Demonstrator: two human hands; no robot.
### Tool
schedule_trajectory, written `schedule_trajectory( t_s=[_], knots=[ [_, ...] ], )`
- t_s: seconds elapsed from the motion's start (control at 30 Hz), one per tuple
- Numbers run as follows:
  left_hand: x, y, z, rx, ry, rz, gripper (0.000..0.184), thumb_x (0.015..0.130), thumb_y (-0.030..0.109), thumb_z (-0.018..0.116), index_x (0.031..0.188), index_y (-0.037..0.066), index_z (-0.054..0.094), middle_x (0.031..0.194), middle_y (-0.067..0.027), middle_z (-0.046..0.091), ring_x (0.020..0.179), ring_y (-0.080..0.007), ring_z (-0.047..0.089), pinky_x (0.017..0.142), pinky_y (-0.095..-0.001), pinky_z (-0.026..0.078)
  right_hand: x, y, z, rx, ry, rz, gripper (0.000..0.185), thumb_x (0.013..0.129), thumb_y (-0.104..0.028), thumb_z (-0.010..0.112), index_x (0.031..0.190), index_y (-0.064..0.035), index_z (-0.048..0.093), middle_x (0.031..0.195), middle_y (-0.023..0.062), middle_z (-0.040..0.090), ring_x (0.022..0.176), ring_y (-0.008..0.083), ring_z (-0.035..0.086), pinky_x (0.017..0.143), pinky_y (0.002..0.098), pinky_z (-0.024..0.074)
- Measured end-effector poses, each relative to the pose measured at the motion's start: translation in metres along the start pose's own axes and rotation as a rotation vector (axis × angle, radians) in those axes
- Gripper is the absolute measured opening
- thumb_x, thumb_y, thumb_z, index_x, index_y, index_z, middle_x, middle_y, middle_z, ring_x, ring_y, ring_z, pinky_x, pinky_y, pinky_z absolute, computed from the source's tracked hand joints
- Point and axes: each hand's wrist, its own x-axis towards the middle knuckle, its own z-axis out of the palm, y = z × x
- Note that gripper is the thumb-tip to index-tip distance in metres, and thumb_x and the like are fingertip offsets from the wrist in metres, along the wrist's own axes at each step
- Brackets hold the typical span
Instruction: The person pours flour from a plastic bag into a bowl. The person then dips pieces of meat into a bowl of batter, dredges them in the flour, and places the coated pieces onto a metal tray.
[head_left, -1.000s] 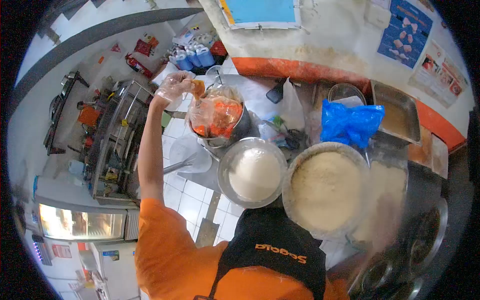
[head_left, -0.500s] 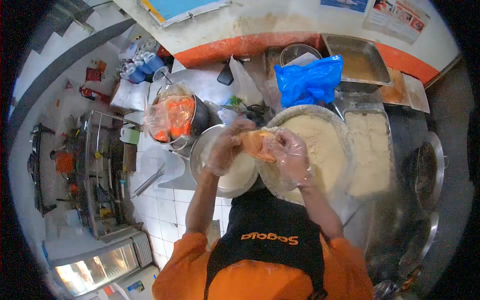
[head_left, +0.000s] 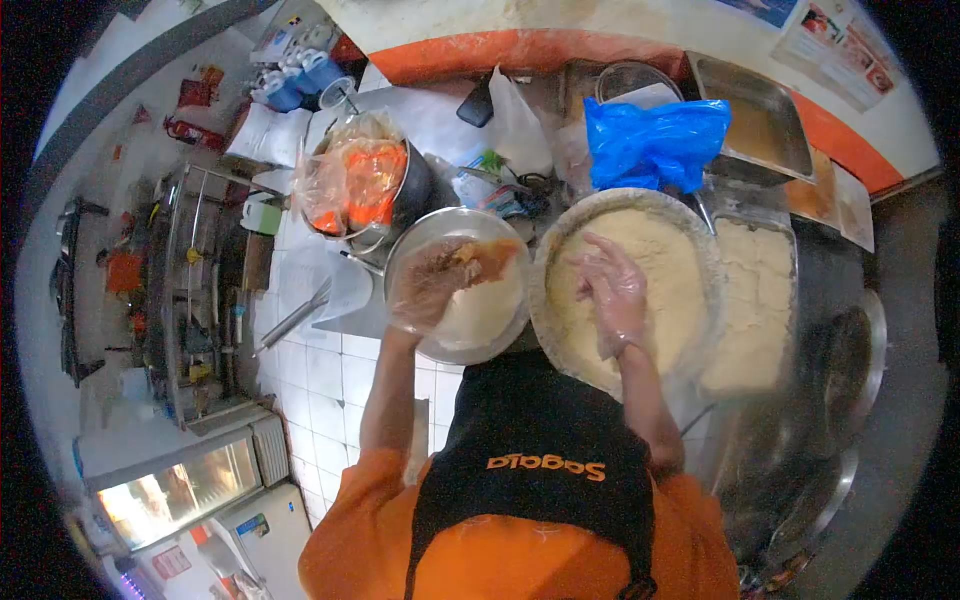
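Holds a limp orange piece in the left hand, closed round one end of it; too blurred to tell which fingers pinch. Has that piece over the round bowl of pale liquid, toward the 1 o'clock side. Compared with half a second ago (both hands on the piece, between bowl and basin), now has the right hand off it, at 3 o'clock from the bowl, over the basin of flour. Fingers spread there, slightly curled, gripping nothing visible; can't tell whether touching the flour. Seems to leave the piece to the left alone and the right free on the flour side. Wears clear gloves on both. Also to log: at 10 o'clock from the bowl, a pot with orange stuff in a clear bag; near 9 o'clock, a whisk, well apart from both hands; at 12 o'clock from the basin, a blue bag; at 3 o'clock, just beside, a tray of pale stuff.
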Motion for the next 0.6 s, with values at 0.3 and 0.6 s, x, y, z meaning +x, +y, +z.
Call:
schedule_trajectory(
  t_s=[0.3, 0.6],
  knots=[
    [0.005, -0.095, -0.027, 1.209, -0.323, -0.015, 0.032, 0.078, 0.028, 0.081, 0.104, 0.010, 0.074, 0.091, -0.0122, 0.074, 0.084, -0.0242, 0.073, 0.075, -0.0350, 0.057, -0.007, -0.007, -0.029, -0.088, 0.168, 0.221, 0.022, 0.095, -0.016, 0.067, 0.113, -0.0058, 0.071, 0.097, 0.0017, 0.071, 0.069, 0.0015, 0.051, 0.055, 0.0193, 0.0367],
    [0.009, -0.070, -0.058, 0.982, -0.159, -0.017, 0.031, 0.087, 0.043, 0.067, 0.096, 0.016, 0.078, 0.092, -0.0124, 0.075, 0.082, -0.0310, 0.072, 0.075, -0.0418, 0.057, 0.003, -0.002, -0.063, -0.892, -0.092, -0.140, 0.082, 0.080, -0.037, 0.078, 0.147, -0.0059, 0.043, 0.136, 0.0144, 0.056, 0.120, 0.0272, 0.057, 0.100, 0.0388, 0.0465]
  ],
)
